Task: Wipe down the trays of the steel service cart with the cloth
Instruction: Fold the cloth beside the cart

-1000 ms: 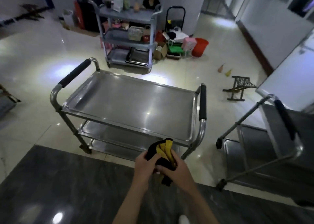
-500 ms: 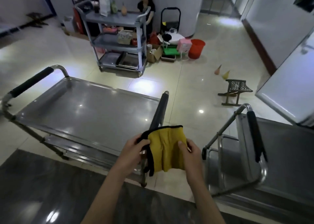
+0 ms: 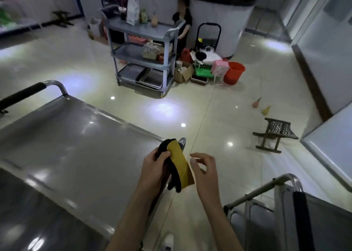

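The steel service cart's top tray [image 3: 72, 155] fills the lower left, bare and shiny, with a black-gripped handle [image 3: 21, 95] at its far left end. My left hand [image 3: 155, 167] grips a folded yellow and black cloth [image 3: 179, 165] above the cart's right end, where the right handle's steel tip shows just behind the cloth. My right hand [image 3: 204, 171] hovers just right of the cloth with fingers loosely curled, holding nothing. The cart's lower trays are hidden from here.
A second steel cart [image 3: 285, 208] with a black handle stands at the lower right. Farther back are a grey plastic cart [image 3: 141, 60] loaded with bottles and trays, a red bucket [image 3: 234, 72], boxes, a small folding stool [image 3: 276, 134] and a seated person by the counter.
The cloth, spread between both hands half a second ago, is now folded in my left hand alone; my right hand has let go. The view has moved closer over the cart.
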